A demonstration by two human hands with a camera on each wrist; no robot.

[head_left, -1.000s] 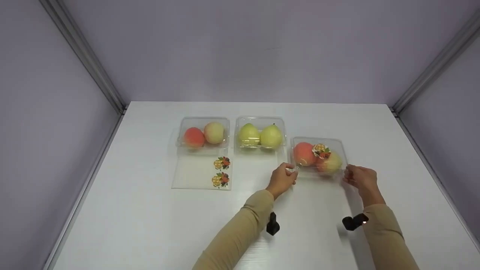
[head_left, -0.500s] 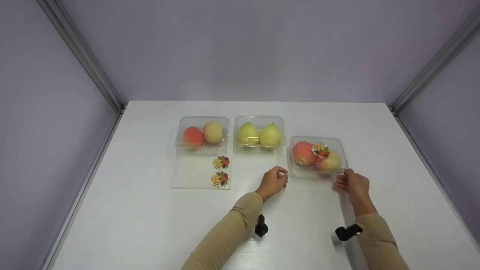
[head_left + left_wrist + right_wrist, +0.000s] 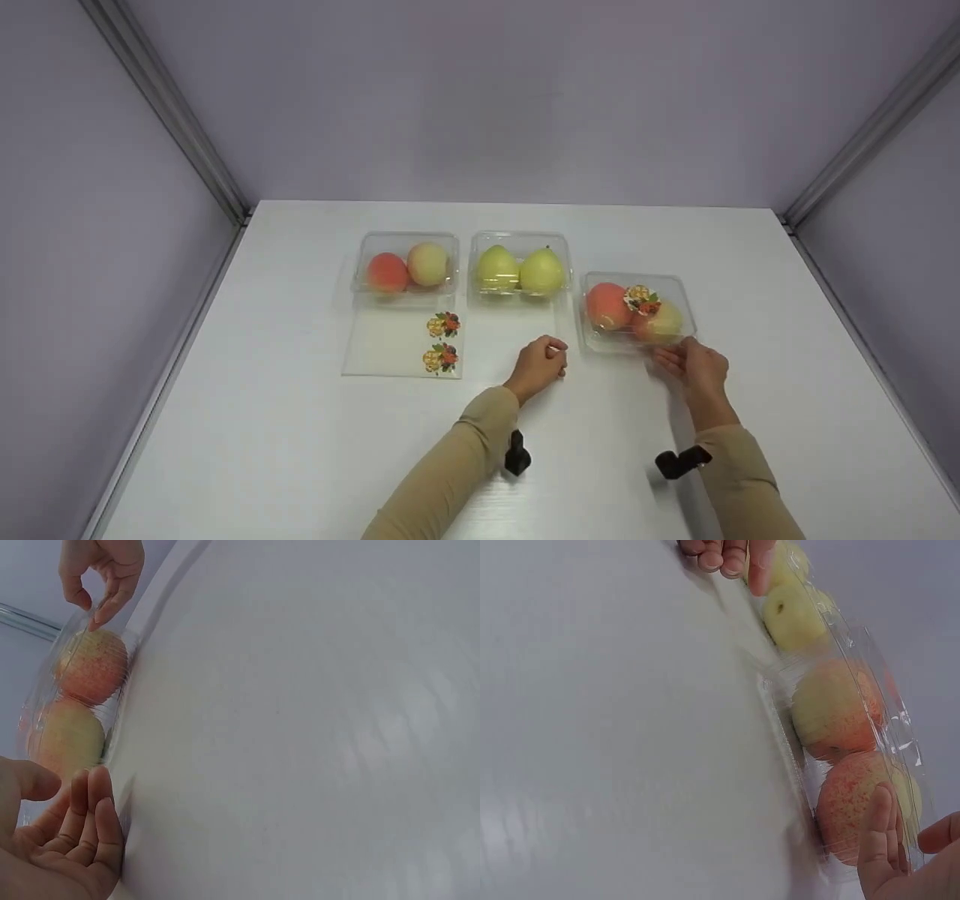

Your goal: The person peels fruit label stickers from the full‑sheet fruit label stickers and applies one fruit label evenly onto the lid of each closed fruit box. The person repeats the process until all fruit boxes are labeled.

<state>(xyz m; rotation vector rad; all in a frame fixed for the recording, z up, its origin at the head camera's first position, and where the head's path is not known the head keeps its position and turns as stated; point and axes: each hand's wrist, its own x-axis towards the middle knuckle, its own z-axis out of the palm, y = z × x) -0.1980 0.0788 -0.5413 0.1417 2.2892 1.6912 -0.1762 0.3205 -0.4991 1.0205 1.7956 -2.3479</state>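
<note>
On white table [image 3: 255, 442]: right hand [image 3: 701, 369] pinches stickered container [image 3: 616, 345]; left hand [image 3: 537, 366] loosely curled.

1. Table [image 3: 225, 435]: white, smooth, with streaky glare near its front.
2. Back wall [image 3: 480, 97]: plain lilac-grey, meeting the table's far edge.
3. Left wall [image 3: 97, 262] and right wall [image 3: 900, 255]: similar tone, flanking the table.
4. Left corner rail [image 3: 171, 112] and right corner rail [image 3: 877, 129]: grey, grooved, at the wall joints.
5. Lower rails [image 3: 166, 376]: running along both table sides.
</note>
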